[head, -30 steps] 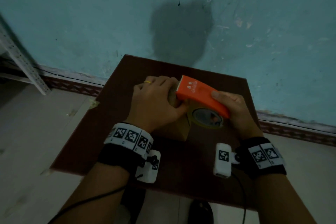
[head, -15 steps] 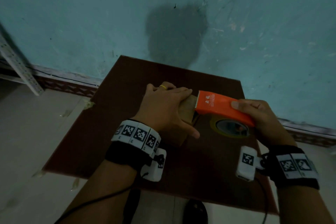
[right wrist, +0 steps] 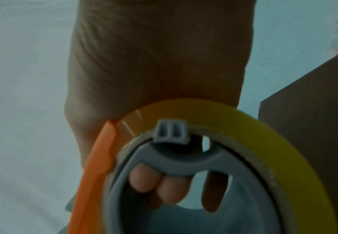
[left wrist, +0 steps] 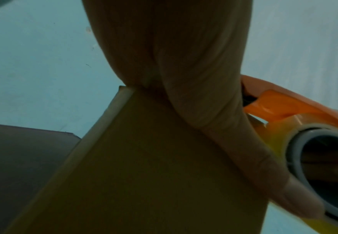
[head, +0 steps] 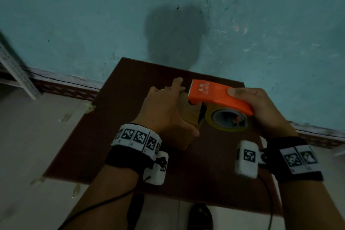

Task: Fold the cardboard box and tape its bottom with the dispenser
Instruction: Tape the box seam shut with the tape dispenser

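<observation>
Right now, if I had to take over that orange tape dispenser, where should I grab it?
Probably by the curved orange handle over the tape roll, from the right, as the right hand grips it; its toothed end sits on the cardboard box.

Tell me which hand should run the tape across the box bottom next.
The right hand. It already grips the orange dispenser, whose front end sits at the cardboard box. The left hand rests on the box, steadying it on the table.

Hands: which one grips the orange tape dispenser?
The right hand grips the orange tape dispenser, fingers through its grey core. The left hand only presses on the small brown cardboard box, fingers mostly straight.
</observation>
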